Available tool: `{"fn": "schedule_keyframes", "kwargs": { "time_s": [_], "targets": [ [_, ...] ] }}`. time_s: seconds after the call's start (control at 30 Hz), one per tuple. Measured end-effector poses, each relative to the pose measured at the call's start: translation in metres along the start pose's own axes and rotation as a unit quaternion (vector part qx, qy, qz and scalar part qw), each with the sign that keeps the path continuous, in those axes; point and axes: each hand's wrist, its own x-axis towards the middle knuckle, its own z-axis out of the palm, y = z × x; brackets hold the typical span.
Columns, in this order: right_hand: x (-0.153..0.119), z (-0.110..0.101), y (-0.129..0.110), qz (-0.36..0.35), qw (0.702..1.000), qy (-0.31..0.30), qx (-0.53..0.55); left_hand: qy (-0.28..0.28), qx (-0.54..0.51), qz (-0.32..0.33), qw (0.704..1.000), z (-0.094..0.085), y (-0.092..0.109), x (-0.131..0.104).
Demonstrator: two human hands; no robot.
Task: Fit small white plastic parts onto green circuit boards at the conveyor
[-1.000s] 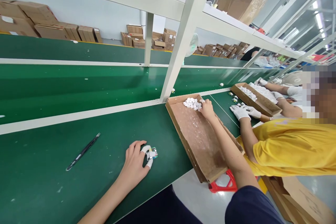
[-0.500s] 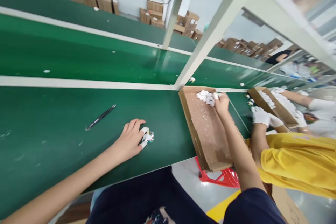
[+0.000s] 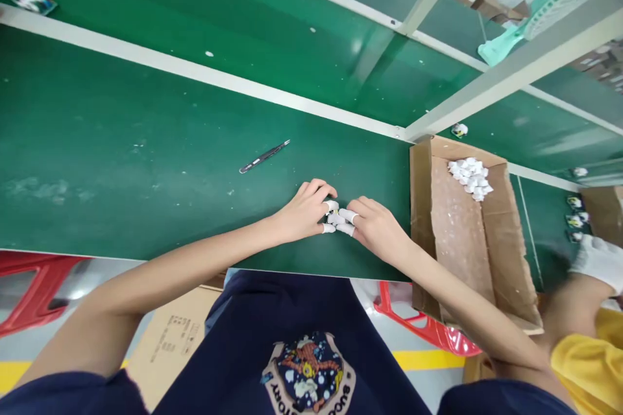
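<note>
White part [image 3: 335, 218] between left hand [image 3: 300, 213] and right hand [image 3: 382, 228]

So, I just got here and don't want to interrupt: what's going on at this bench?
Someone has their left hand and right hand, both with white finger covers, together at a small white-topped part over the green bench. Their fingers hide much of it. Black tweezers lie nearby, and the cardboard tray to the right holds small white pieces. A co-worker's white-gloved hand shows at far right.
</note>
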Motion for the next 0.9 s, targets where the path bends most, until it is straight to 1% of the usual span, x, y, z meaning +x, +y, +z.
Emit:
{"fn": "schedule_keyframes", "kwargs": {
  "time_s": [0.1,0.23,0.3,0.37,0.43,0.5,0.6,0.63,0.67,0.7,0.77,0.9],
  "targets": [
    [-0.002,0.008,0.001,0.0,1.0,-0.003,0.001,0.002,-0.011,-0.002,1.0,0.001,0.0,0.0],
    [-0.006,0.013,-0.005,0.032,0.999,0.015,0.009,0.003,-0.039,-0.022,0.999,0.002,-0.001,0.0],
    [-0.007,0.014,-0.005,0.055,0.997,0.013,0.048,0.0,-0.048,-0.032,0.998,0.002,-0.002,-0.001],
    [-0.008,0.013,-0.001,0.084,0.987,0.018,0.135,-0.004,-0.053,-0.037,0.998,0.002,-0.002,-0.001],
    [-0.009,0.012,0.007,0.125,0.962,0.028,0.243,-0.006,-0.052,-0.035,0.998,0.002,-0.003,-0.002],
    [-0.008,0.013,0.014,0.184,0.922,0.014,0.34,-0.005,-0.045,-0.032,0.998,0.002,-0.003,-0.002],
    [-0.003,0.018,0.022,0.26,0.852,-0.059,0.45,0.0,-0.041,-0.024,0.999,0.003,-0.004,-0.002],
    [-0.001,0.02,0.022,0.274,0.835,-0.08,0.47,0.002,-0.042,-0.021,0.999,0.004,-0.005,-0.002],
    [0.002,0.021,0.022,0.281,0.826,-0.097,0.479,0.003,-0.045,-0.018,0.999,0.004,-0.005,-0.002],
    [0.004,0.022,0.021,0.285,0.824,-0.108,0.478,0.004,-0.048,-0.015,0.999,0.005,-0.005,-0.001],
    [0.009,0.022,0.018,0.292,0.833,-0.122,0.453,0.007,-0.053,-0.01,0.999,0.005,-0.005,-0.001],
    [0.013,0.023,0.009,0.299,0.877,-0.117,0.358,0.021,-0.026,-0.009,0.999,0.002,-0.003,-0.002]
  ]
}}
